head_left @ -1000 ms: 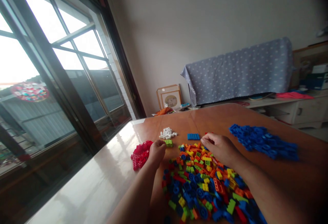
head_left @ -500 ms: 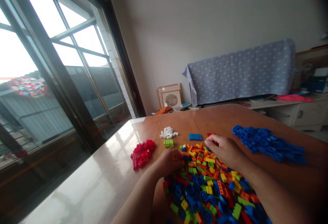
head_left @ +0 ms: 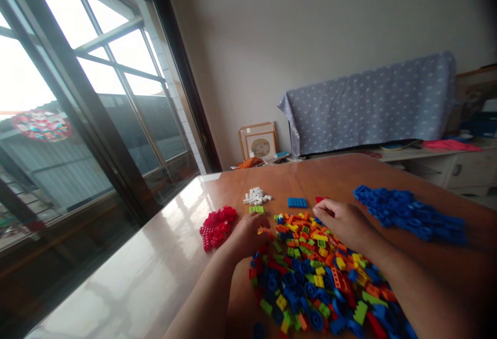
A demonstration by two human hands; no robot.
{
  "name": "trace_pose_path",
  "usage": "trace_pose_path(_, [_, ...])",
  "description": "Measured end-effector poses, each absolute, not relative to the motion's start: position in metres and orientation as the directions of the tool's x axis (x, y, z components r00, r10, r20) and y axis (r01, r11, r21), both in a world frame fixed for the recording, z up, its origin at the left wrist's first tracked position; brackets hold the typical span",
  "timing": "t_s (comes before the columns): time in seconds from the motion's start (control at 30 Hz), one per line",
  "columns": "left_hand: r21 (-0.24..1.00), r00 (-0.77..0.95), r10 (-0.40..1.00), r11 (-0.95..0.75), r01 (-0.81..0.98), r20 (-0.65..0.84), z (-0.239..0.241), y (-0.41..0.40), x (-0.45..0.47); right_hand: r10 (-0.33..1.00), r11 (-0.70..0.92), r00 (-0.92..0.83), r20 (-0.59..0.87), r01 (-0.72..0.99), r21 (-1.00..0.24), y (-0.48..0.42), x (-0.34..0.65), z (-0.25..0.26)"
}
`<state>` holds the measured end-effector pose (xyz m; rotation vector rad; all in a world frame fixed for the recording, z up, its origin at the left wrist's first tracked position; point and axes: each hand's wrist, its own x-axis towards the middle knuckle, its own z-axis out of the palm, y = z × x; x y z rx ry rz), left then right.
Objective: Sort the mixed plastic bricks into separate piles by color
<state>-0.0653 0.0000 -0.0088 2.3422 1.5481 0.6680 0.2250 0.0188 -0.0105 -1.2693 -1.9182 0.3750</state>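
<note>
A big mixed heap of coloured bricks [head_left: 310, 271] lies on the brown table [head_left: 163, 271] in front of me. My left hand [head_left: 248, 233] rests at the heap's far left edge, fingers curled, just short of the small green stack [head_left: 256, 209]; what it holds, if anything, is hidden. My right hand [head_left: 341, 222] lies on the heap's far side with fingers bent over the bricks, close to a red piece [head_left: 320, 199]. Sorted groups lie beyond: a red pile [head_left: 215, 223], white bricks [head_left: 257, 195], a flat blue group [head_left: 297, 202].
A large pile of blue bricks [head_left: 407, 212] spreads at the right of the table. A tall window [head_left: 77, 96] runs along the left. Behind the table stand a low cabinet with a dotted grey-blue cloth [head_left: 368, 103] and framed pictures [head_left: 258, 145] on the floor.
My left hand left the green stack, dipped into the mixed heap's left edge, and is now moving back toward the green stack. My right hand has barely shifted.
</note>
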Motion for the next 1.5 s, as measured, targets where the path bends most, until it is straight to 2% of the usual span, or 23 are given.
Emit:
trace_pose_path(0.17, [0.372, 0.506, 0.850, -0.521, 0.768, 0.147, -0.001, -0.008, -0.055, 0.878, 0.449, -0.190, 0.438, 0.644, -0.619, 0.016, 0.224, -0.009])
trace_pose_path(0.3, [0.313, 0.534, 0.841, -0.531, 0.787, 0.084, -0.005, -0.008, -0.048, 0.874, 0.454, -0.197, 0.443, 0.652, -0.607, 0.015, 0.222, -0.009])
trace_pose_path(0.43, [0.291, 0.489, 0.863, -0.504, 0.814, 0.127, -0.009, -0.006, -0.047, 0.877, 0.453, -0.205, 0.434, 0.654, -0.606, 0.015, 0.222, -0.010])
trace_pose_path(0.57, [0.352, 0.439, 0.876, -0.482, 0.803, 0.199, -0.006, -0.002, -0.058, 0.878, 0.454, -0.210, 0.431, 0.652, -0.607, 0.015, 0.223, -0.010])
trace_pose_path(0.77, [0.358, 0.115, 0.920, -0.258, 0.897, 0.376, -0.018, 0.016, -0.088, 0.873, 0.464, -0.219, 0.436, 0.649, -0.603, 0.016, 0.222, -0.011])
trace_pose_path(0.93, [0.399, -0.038, 0.935, -0.114, 0.910, 0.353, -0.032, 0.027, -0.099, 0.871, 0.468, -0.221, 0.439, 0.646, -0.603, 0.015, 0.222, -0.010])
trace_pose_path(1.2, [0.352, -0.008, 0.985, -0.054, 0.934, 0.172, -0.040, 0.032, -0.100, 0.874, 0.462, -0.217, 0.435, 0.646, -0.607, 0.014, 0.222, -0.009])
trace_pose_path(1.5, [0.399, 0.010, 0.986, -0.076, 0.914, 0.165, -0.035, 0.027, -0.099, 0.875, 0.460, -0.211, 0.437, 0.643, -0.612, 0.014, 0.222, -0.010])
